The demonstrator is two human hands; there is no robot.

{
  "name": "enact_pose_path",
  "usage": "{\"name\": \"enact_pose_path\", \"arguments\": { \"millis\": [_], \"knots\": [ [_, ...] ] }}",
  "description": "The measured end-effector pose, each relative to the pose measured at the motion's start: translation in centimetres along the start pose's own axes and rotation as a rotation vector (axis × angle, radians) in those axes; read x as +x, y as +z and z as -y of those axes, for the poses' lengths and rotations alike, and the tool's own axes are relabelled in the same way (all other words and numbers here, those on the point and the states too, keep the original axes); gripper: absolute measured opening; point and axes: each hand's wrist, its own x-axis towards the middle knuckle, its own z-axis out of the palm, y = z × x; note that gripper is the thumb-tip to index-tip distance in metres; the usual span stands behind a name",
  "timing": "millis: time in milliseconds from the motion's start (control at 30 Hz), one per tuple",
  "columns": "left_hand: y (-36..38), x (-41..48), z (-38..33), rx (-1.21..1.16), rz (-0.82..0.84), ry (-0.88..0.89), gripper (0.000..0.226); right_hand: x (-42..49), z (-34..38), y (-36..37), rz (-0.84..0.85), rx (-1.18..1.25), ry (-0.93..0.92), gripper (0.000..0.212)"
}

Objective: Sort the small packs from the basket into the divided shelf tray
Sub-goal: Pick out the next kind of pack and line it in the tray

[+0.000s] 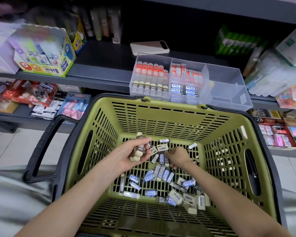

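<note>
Packs (pixel 161 175) of a small kind, most with blue, grey or cream wrappers, lie scattered over the slatted floor of a green basket (pixel 169 108) with a dark rim and dark handles. Both of the person's bare forearms reach into the basket from the near edge. The left hand (pixel 126 158) is turned palm up above the basket floor, and its fingers and thumb are curled round a bundle of brown-and-cream packs (pixel 140 150), with one end poking out past the fingertips. The right hand (pixel 178 156) is just beside it, knuckles up and fingers bent down among the loose packs at the middle of the floor; whether those fingers grip one cannot be told, since the hand's back hides them. Beyond the basket's far wall, a clear divided tray (pixel 229 100) sits at the front edge of a dark shelf (pixel 101 76). Its left compartment holds orange-topped packs at the back and brown ones marked 2B in front; the middle one holds red-and-white packs behind blue ones. A white slab-shaped device (pixel 149 47) lies on the shelf behind the tray, and a yellow glue box (pixel 41 68) stands well to the left.
</note>
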Motion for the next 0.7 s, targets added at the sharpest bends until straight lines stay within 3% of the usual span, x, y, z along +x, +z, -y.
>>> {"name": "enact_pose_path", "arguments": {
  "millis": [200,267,433,533,700],
  "knots": [
    [-0.2,0.8,2.1,0.092,-0.064,0.018,0.048,0.3,0.7,0.4,-0.028,-0.270,-0.131,0.040],
    [-0.5,1.1,2.6,0.115,-0.085,0.046,0.051,-0.2,1.0,0.4,-0.032,-0.256,-0.155,0.036],
    [-0.6,1.6,2.6,0.160,-0.100,0.108,0.056,-3.3,2.6,-2.3,0.196,0.492,-0.173,0.010],
    [-0.1,1.3,2.6,0.199,-0.019,0.046,0.055,-5.5,4.2,-2.5,0.369,0.617,-0.248,0.007],
    [-0.3,1.3,2.3,0.153,-0.026,-0.023,0.050,-5.8,3.5,-3.3,0.470,0.797,-0.231,0.013]
  ]
}}
